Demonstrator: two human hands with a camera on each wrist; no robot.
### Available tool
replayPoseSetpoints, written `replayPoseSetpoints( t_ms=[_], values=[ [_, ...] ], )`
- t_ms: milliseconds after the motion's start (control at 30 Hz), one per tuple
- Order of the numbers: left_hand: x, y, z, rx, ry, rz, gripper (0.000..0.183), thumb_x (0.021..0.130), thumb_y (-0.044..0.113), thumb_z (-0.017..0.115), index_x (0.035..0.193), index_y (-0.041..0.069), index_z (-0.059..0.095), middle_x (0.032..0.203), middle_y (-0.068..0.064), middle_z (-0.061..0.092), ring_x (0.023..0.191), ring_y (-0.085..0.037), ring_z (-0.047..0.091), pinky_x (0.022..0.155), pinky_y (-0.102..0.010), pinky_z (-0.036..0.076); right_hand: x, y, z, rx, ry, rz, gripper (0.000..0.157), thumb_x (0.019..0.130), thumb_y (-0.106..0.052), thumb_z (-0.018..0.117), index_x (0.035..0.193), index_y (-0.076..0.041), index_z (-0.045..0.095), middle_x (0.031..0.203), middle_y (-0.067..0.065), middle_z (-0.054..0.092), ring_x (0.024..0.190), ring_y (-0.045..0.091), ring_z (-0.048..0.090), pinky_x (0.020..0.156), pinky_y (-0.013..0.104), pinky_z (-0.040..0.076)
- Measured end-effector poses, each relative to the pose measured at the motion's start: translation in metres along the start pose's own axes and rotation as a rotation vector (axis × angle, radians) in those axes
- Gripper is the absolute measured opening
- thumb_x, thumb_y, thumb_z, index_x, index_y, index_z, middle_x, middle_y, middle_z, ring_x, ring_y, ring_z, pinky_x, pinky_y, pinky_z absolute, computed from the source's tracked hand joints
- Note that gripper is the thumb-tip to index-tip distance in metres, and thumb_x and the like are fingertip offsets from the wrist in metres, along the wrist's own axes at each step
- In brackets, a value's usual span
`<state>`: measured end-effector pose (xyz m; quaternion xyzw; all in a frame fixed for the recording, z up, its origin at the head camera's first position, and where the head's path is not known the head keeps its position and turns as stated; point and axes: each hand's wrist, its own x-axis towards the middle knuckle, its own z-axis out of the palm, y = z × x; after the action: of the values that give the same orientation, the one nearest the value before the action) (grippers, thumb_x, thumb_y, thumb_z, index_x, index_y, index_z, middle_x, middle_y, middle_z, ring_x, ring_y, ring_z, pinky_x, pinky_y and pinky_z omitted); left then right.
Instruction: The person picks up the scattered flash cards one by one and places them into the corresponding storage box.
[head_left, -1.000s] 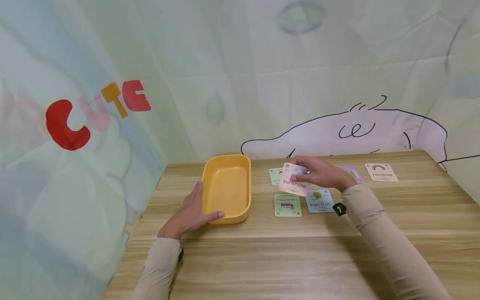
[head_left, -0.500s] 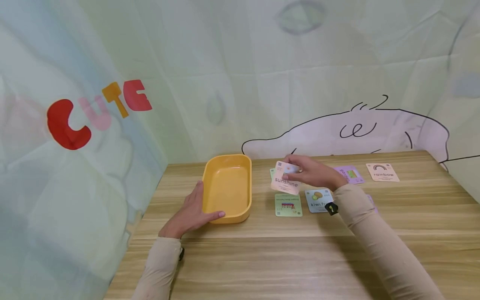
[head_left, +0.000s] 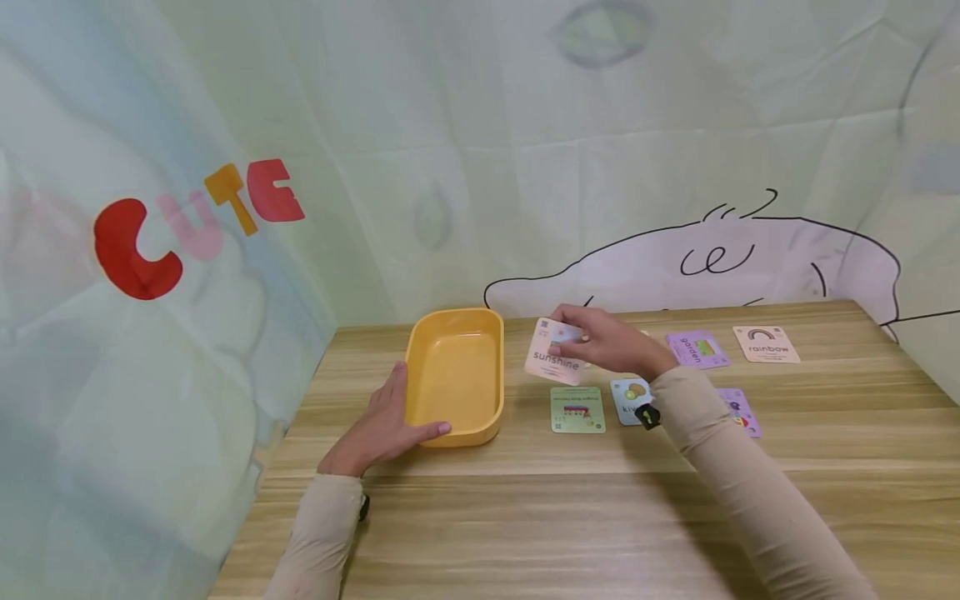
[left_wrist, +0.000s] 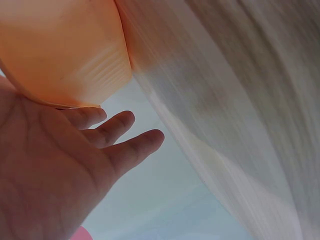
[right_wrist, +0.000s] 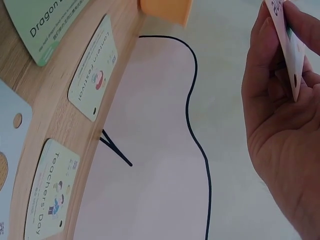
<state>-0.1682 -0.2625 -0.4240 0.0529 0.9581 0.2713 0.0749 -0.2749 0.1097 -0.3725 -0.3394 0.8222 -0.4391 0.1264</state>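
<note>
My right hand pinches a pale pink card printed "sunshine" between thumb and fingers. It holds the card tilted above the table, to the right of a yellow tray. In the right wrist view the same card appears nearly edge-on in the fingers. My left hand rests against the tray's left side, thumb at its front rim. The left wrist view shows the left hand's fingers extended beside the tray's outer wall; the thumb is out of sight there.
Below the held card lies a green Dragon Boat card; a kiwi card is partly covered by my wrist. Garden, rainbow and purple cards lie rightward. Lantern Festival and Teachers' Day cards lie near the back edge.
My right hand has carried the sunshine card leftward, closer to the tray. More of the garden card and the purple card now shows. My left hand and the tray have stayed in place.
</note>
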Motion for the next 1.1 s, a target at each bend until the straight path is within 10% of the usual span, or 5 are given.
replayPoseSetpoints(
  t_ms=[1100],
  values=[
    [0.001,0.0,0.001,-0.017,0.013,0.006,0.134,0.077,0.072,0.072,0.162,0.006,-0.007,0.17,-0.018,-0.004,0.155,-0.041,0.007,0.121,-0.063,0.015,0.025,-0.013,0.027,0.023,-0.034,-0.056,0.019,0.1,-0.021,0.067,0.117,-0.017,0.059,0.105,0.001,0.069,0.095,0.021,0.065,0.088,0.039,0.053]
  ],
)
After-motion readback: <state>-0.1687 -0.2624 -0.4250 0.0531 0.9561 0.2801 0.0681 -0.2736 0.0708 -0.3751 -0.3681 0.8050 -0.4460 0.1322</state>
